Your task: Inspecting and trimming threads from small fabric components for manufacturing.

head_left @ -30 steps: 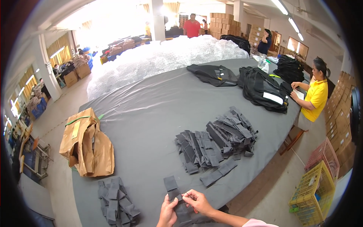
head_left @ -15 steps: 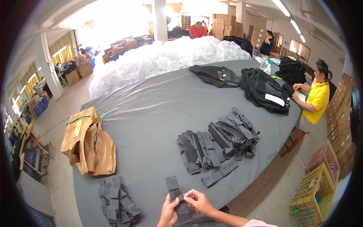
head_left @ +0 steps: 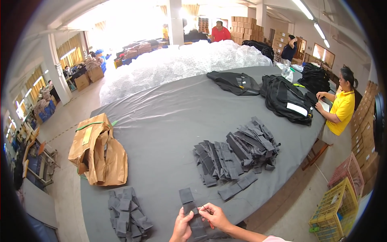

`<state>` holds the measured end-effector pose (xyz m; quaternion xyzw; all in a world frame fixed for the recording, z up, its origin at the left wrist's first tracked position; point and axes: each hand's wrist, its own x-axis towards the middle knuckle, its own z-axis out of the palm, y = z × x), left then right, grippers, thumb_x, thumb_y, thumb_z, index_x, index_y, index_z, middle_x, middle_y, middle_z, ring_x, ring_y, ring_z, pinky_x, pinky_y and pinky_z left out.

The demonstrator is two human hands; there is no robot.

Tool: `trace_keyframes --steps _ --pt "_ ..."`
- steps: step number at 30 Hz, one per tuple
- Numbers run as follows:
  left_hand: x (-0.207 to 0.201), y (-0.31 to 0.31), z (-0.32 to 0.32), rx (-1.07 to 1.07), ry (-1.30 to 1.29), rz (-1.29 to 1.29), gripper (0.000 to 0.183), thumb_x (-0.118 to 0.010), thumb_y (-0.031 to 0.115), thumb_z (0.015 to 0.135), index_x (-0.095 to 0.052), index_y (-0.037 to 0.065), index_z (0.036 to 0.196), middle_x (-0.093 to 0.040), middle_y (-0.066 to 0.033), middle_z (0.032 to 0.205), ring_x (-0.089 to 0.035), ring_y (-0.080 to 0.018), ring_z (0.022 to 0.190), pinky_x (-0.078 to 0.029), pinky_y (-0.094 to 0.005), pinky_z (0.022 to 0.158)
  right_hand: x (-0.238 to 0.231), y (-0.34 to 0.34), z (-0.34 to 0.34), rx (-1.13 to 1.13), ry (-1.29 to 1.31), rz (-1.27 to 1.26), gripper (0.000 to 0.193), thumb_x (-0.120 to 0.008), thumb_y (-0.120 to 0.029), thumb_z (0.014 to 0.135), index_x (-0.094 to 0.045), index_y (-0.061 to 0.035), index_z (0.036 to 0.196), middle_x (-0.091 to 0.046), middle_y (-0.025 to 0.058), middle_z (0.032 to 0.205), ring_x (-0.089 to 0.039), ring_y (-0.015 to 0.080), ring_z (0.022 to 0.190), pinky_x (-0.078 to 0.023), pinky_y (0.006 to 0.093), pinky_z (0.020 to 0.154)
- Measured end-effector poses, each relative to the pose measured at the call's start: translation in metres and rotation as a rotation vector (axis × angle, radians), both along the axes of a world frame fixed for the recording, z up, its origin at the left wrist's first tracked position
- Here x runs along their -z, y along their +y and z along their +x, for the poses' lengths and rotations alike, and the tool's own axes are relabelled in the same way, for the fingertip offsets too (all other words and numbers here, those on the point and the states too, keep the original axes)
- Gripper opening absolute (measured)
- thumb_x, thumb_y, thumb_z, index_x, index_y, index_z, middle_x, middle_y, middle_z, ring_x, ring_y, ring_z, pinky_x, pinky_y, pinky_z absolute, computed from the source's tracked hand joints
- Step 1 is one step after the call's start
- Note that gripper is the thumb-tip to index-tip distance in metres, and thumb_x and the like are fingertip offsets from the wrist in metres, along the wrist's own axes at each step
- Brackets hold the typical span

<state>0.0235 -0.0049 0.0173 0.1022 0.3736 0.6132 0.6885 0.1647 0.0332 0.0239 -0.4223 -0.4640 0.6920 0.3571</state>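
A dark grey fabric strip (head_left: 186, 196), sewn into segments, is pinched between the thumb and fingers of my left hand (head_left: 182, 226) at the near edge of the table. My right hand (head_left: 217, 217) is closed beside it, with fingertips against the strip's right edge. It holds small scissors (head_left: 211, 225); an orange-red handle loop and a thin dark tip show, the rest is hidden by my fingers. Ahead to the right lies a large heap of similar strips (head_left: 229, 161), with one loose strip (head_left: 238, 186) in front. A smaller pile of strips (head_left: 128, 213) lies to my left.
A crumpled brown paper bag (head_left: 117, 161) stands at the table's left. Black bags (head_left: 278, 97) lie at the far right, near a person in yellow (head_left: 342, 107). White plastic-wrapped goods (head_left: 181, 62) line the far side. Yellow (head_left: 331, 209) and pink crates stand on the floor at right.
The whole view has shifted slightly, so things sit a little farther right. My hands keep their hold on the strip and the scissors, with hardly any movement between them.
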Motion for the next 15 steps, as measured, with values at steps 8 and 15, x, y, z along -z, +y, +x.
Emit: trace_keyframes --steps 8,15 --pt "-0.007 -0.002 -0.003 -0.012 0.013 -0.015 0.026 -0.056 0.005 0.083 -0.047 0.007 0.108 -0.059 -0.0085 0.102 -0.058 -0.02 0.093 -0.048 -0.0364 0.083 0.008 -0.001 -0.004 -0.003 -0.001 0.011 0.018 -0.06 -0.017 0.085 -0.057 -0.0025 0.096 -0.057 0.0008 0.073 -0.052 0.0036 0.061 -0.031 0.018 0.036" --pt "-0.004 -0.001 0.0 0.008 0.023 0.002 0.027 -0.055 0.003 0.083 -0.047 0.007 0.109 -0.059 -0.0079 0.102 -0.057 -0.0195 0.093 -0.047 -0.0353 0.082 0.001 0.0 0.0 -0.001 -0.004 -0.003 0.013 -0.058 -0.014 0.086 -0.055 -0.003 0.092 -0.06 0.0093 0.102 -0.053 0.0043 0.064 -0.037 0.0174 0.037"
